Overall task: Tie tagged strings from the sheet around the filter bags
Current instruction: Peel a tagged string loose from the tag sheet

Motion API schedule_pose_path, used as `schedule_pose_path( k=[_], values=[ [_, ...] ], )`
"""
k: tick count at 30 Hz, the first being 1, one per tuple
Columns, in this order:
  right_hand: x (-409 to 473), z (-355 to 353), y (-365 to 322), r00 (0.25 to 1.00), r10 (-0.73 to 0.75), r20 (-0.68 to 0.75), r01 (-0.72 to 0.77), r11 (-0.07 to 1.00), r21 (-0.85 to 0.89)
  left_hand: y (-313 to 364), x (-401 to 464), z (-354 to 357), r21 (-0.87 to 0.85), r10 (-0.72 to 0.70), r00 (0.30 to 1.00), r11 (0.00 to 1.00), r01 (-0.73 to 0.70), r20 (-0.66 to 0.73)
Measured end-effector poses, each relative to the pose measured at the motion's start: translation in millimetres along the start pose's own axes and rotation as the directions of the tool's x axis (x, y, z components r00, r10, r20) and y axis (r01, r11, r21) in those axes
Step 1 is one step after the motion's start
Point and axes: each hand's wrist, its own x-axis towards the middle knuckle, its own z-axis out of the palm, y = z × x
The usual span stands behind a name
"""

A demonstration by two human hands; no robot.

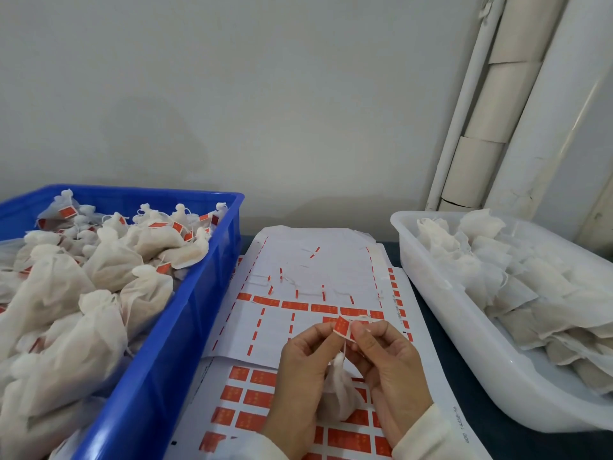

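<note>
A white filter bag hangs between my two hands, low in the middle of the view. My left hand and my right hand both pinch a thin white string with a red tag just above the bag's gathered neck. The string runs down from the tag to the neck. Under my hands lies a white sheet with rows of red tags; its upper rows are mostly stripped, with loose strings lying on it.
A blue crate at the left holds several tied bags with red tags. A white tub at the right holds several untied filter bags. Pale pipes lean against the wall at the back right.
</note>
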Motion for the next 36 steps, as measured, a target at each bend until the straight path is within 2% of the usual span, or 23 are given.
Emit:
schedule_pose_path(
  k=[15,24,31,36],
  values=[
    [1,4,12,0.996,-0.086,-0.039,0.084,0.995,-0.049,-2,-1,1,-0.064,0.001,1.000,0.998,-0.002,-0.016],
    [4,2,16,0.983,-0.127,-0.132,0.118,0.990,-0.072,1,-3,2,0.071,0.151,0.988,0.986,-0.152,0.021],
    [0,4,12,0.968,-0.237,-0.086,0.219,0.959,-0.182,-3,-4,3,0.137,0.249,0.968,0.959,-0.249,0.021],
    [-1,4,7,0.967,-0.254,-0.018,0.245,0.946,-0.214,-1,-3,2,0.134,0.239,0.971,0.963,-0.234,-0.022]
  ],
)
